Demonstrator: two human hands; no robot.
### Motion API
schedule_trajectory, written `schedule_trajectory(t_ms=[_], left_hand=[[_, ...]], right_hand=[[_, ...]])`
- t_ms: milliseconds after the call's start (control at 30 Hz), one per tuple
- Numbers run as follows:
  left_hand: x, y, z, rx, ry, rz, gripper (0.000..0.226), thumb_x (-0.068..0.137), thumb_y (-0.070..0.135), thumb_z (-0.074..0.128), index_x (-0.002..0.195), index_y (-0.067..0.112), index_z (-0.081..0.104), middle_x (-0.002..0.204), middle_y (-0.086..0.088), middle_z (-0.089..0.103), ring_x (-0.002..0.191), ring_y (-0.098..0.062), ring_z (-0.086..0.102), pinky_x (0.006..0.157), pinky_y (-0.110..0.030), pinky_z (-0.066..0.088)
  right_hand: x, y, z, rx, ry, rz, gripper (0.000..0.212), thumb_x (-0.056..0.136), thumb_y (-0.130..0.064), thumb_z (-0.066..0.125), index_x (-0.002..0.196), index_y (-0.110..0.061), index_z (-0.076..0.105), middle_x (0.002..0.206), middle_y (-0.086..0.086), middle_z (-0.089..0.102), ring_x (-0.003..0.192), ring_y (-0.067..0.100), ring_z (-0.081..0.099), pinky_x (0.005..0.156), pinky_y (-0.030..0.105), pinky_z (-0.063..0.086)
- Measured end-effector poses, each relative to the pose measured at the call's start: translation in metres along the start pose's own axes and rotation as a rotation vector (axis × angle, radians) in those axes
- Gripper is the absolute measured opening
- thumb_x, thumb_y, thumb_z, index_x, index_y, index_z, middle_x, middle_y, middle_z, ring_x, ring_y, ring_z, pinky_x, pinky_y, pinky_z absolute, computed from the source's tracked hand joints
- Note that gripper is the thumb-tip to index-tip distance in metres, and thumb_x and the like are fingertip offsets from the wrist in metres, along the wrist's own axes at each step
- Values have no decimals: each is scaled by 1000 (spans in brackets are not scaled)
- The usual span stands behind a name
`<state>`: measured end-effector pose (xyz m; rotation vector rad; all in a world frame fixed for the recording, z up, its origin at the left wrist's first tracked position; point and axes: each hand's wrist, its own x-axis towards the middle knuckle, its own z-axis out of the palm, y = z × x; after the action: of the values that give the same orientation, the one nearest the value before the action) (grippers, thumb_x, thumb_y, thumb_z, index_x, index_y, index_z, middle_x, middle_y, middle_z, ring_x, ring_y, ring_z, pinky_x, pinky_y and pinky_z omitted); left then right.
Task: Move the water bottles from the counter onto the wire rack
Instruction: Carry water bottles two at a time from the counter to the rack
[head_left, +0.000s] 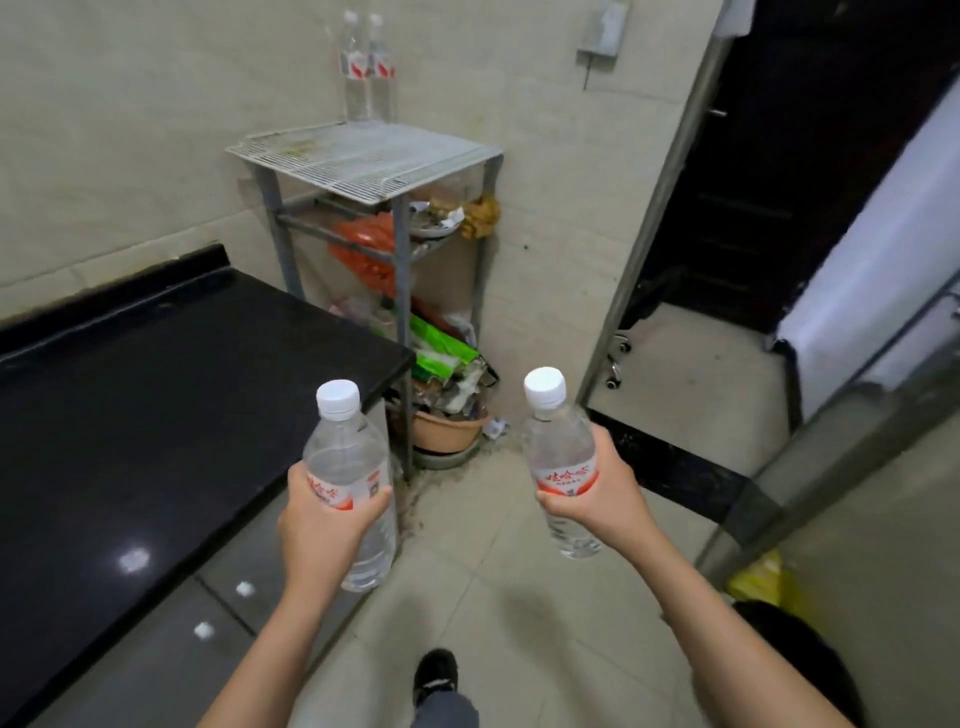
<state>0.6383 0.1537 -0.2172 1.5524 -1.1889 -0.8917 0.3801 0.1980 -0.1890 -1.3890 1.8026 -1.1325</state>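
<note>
Left hand: wrapped around the label band of a clear plastic bottle, fingers curled tight on it; the bottle leans slightly right and is held in the air beside the worktop's corner.
Right hand: closed around the middle of a second bottle, thumb across its red-and-white label; it tilts a little left, above the floor.
Held bottles: see-through ribbed plastic, round bodies narrowing to the neck, ridged white screw caps, clear water inside.
Worktop: glossy black slab, smooth and mirror-like, with bright light spots reflected; a raised black lip runs along the wall.
Wire rack: grey metal legs and crossbars, with a pale, thin-wired grid as the top shelf, standing in the corner just past the worktop's end.
Bottles on rack: two of the same kind stand upright side by side at the shelf's back edge, against the wall.
Lower shelves: crumpled orange and green plastic bags, a round terracotta-coloured basin at the bottom.
Floor: pale matt tiles.
</note>
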Motion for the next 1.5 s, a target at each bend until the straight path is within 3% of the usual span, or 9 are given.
schedule_trajectory(t_ms=[167,333,500,667,733,900,1067,1333,1500], left_hand=[[75,16,70,-57,-25,-41,54,59,18,82,97,22,44,83,4,57,78,-23,57,70,-31,41],[146,46,127,-49,-49,17,57,56,23,83,99,23,46,87,7,55,78,-18,53,72,-28,38],[194,68,172,-14,-107,50,63,54,29,82,106,24,47,91,8,56,82,-17,52,75,-29,40],[229,88,215,1,-124,103,60,54,30,81,102,25,47,92,7,58,85,-20,56,77,-30,43],[245,100,228,4,-108,137,58,53,30,82,100,27,47,90,6,59,85,-21,57,76,-30,44],[298,146,252,-105,60,221,65,53,22,85,103,34,46,97,12,59,93,-14,57,80,-30,42],[350,211,253,-232,341,299,65,52,16,86,107,24,52,104,-1,66,96,-20,64,83,-36,50],[406,267,240,-264,498,349,55,46,31,86,88,47,54,96,11,69,92,-12,67,82,-42,54],[450,274,229,-296,506,304,55,51,26,86,94,31,53,98,0,71,89,-18,69,83,-49,54]], right_hand=[[85,0,-30,-51,84,42,69,58,-9,81,107,-34,40,92,-21,57,90,8,58,84,27,43],[154,0,-37,-89,136,40,67,58,-9,80,107,-33,42,92,-19,60,89,11,61,76,24,44],[199,6,-39,-111,96,63,71,54,-18,80,107,-43,40,93,-22,61,88,-3,59,69,15,44],[265,15,-49,-53,31,31,65,49,-24,74,109,-30,49,93,-6,67,85,12,65,71,29,54],[299,16,-55,-35,16,2,63,46,-27,75,102,-40,47,91,-13,65,85,0,63,72,21,49],[418,3,-72,-25,-74,-161,60,47,-26,83,91,-46,47,83,-26,65,81,-8,61,68,13,46],[529,-39,-81,114,-129,-353,62,46,-17,86,90,-37,48,87,-23,61,74,-16,60,61,6,44],[647,-90,-61,365,-283,-482,52,59,8,78,104,-7,57,90,1,67,72,0,66,61,10,52],[700,-113,-23,626,-269,-394,35,64,6,74,85,-19,60,79,1,68,66,13,67,56,22,55]])
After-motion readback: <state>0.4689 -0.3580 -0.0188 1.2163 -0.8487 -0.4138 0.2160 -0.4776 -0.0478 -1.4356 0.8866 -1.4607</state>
